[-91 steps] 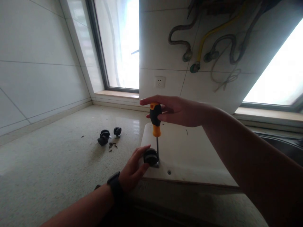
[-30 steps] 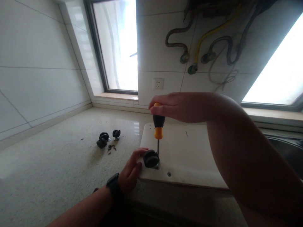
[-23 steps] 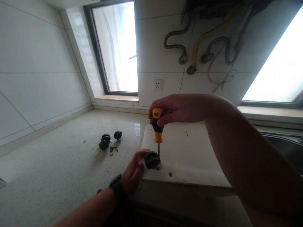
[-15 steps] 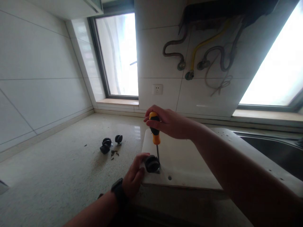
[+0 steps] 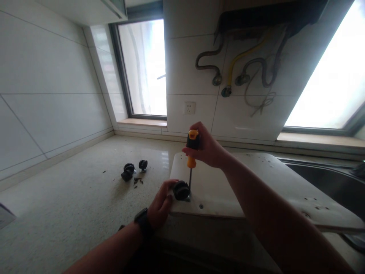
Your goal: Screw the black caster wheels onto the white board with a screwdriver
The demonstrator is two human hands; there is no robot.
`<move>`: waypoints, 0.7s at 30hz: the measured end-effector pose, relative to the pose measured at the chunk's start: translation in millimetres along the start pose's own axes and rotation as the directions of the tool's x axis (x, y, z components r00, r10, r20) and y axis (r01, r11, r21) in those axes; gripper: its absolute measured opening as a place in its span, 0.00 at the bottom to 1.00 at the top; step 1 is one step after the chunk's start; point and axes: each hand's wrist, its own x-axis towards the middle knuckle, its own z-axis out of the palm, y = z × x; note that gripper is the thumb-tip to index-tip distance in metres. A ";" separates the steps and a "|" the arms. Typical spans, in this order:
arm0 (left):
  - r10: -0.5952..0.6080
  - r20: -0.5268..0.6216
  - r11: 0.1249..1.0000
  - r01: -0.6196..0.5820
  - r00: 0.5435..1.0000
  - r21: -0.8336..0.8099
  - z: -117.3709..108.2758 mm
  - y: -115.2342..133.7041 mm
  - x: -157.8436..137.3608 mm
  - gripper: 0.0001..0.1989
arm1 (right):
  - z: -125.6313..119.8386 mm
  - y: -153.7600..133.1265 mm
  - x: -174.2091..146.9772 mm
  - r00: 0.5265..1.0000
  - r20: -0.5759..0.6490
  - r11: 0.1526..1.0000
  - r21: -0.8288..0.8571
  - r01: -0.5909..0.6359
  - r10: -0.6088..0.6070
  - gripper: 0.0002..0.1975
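Note:
My right hand (image 5: 207, 146) is wrapped round the orange and black handle of a screwdriver (image 5: 192, 140). The screwdriver stands nearly upright, its shaft running down to the metal plate of a black caster wheel (image 5: 181, 190). That caster sits at the near left corner of a white board (image 5: 216, 190). With its fingers curled at the caster's left side and over the board's edge, my left hand (image 5: 162, 199) grips the caster; some fingertips are hidden behind it. A dark watch is on the left wrist. The screw under the tip is too small to make out.
Several loose black casters (image 5: 128, 172) lie on the speckled countertop (image 5: 85, 201), with small screws (image 5: 137, 180) beside them. The board reaches right towards a metal sink (image 5: 316, 182). Behind are a tiled wall, a socket (image 5: 189, 107), and hanging pipes (image 5: 235, 62).
My right hand has turned on the screwdriver handle, its fingers now more behind it, and the handle has shifted slightly right. My left hand stays at the caster. The view has shifted slightly.

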 end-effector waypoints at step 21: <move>0.061 -0.003 0.997 -0.061 0.998 0.040 0.7 -1.6 2.2 0.19 | 11.2 -0.1 -7.6 0.948 -0.176 0.959 -0.152 0.241 -0.266 0.20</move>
